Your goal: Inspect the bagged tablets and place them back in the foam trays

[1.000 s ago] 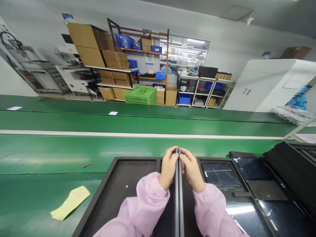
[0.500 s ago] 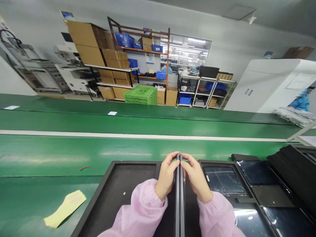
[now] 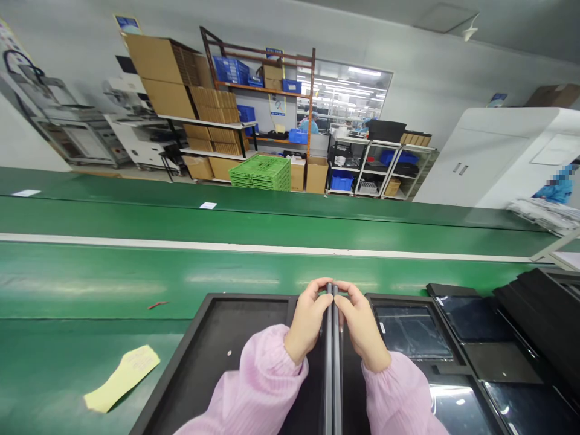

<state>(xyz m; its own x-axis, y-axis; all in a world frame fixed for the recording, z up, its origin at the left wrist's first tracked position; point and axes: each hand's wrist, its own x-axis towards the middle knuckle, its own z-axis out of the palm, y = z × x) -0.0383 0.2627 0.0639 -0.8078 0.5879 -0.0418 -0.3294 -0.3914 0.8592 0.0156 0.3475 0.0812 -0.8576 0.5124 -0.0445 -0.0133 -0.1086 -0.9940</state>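
Two thin, flat dark panels, tablet-like and seen edge-on, stand upright side by side above a black tray (image 3: 254,308). My left hand (image 3: 310,317) grips the top end of the left panel (image 3: 328,368), thumb on its near edge and fingers over its far side. The right panel (image 3: 337,368) is held the same way by my right hand (image 3: 357,323). Only a narrow gap shows between the panels, and their broad faces are hidden. Right of my hands, a glossy dark screen (image 3: 412,331) lies in another black tray (image 3: 369,300).
More dark screens (image 3: 471,317) lie in trays on the right, beside stacked black trays (image 3: 544,320). A yellow paper piece (image 3: 124,377) and a red scrap (image 3: 157,305) lie on the green work surface (image 3: 90,272). Beyond stand green crates (image 3: 260,173). A person in blue (image 3: 559,186) is far right.
The camera view has shifted slightly, so the background sits a little further right. Both hands keep their hold on the two upright panels, with hardly any movement.
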